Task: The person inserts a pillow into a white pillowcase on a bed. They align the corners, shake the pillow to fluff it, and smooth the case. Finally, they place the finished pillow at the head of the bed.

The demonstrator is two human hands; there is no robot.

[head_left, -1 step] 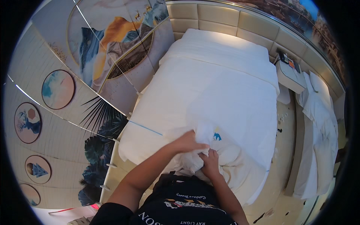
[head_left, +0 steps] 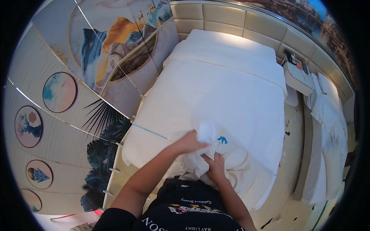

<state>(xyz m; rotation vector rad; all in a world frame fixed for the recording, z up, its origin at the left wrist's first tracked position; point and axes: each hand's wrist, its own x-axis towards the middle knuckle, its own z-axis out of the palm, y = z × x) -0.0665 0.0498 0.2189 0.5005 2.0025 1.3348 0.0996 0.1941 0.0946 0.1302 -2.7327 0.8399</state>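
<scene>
A wide white duvet cover [head_left: 223, 92] lies spread over the bed, its upper part folded back in a band near the head end. At the foot end it is bunched up close to my body. My left hand [head_left: 190, 143], slightly blurred, is closed on a raised, crumpled part of this thin white cloth. Just right of it and nearer to me, my right hand [head_left: 216, 165] grips the same gathered cloth. Puffy off-white duvet [head_left: 241, 163] bulges out beside my right hand. A small blue print [head_left: 222, 139] shows on the cover beyond my hands.
A padded beige headboard [head_left: 223, 19] runs behind the bed. To the right stand a white nightstand [head_left: 298, 75] with small items on it and a second bed [head_left: 325, 146] with rumpled white bedding. Patterned wall panels [head_left: 127, 50] rise along the left side. Scraps lie on the floor [head_left: 291, 134].
My left hand has shifted slightly to the left, and the bunched cloth at it has moved a little. The right hand stays in nearly the same place.
</scene>
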